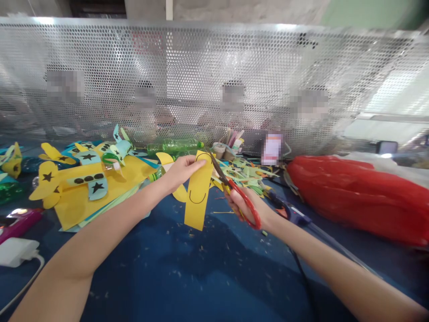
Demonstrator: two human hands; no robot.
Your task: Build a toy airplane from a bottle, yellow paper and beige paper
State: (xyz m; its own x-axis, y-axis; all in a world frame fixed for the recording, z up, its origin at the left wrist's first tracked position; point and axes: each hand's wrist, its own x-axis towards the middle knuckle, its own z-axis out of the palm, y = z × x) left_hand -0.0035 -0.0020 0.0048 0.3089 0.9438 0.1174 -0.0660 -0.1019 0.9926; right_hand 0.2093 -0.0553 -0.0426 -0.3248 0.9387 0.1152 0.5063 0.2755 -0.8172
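My left hand pinches the upper left edge of a yellow paper strip, which hangs upright over the blue table. Dark curved lines are drawn near its top and lower down. Wrapped in my right hand is a pair of scissors with red handles. Its dark blades point up and left to the strip's upper right edge. Whether the blades have paper between them I cannot make out. Behind the strip lie yellow rounded paper pieces.
Paper airplanes rest on coloured sheets at the left. Further back are a green plastic bottle and paper scraps. A glue gun, its cable and a red plastic bag lie right. A perforated metal screen stands behind.
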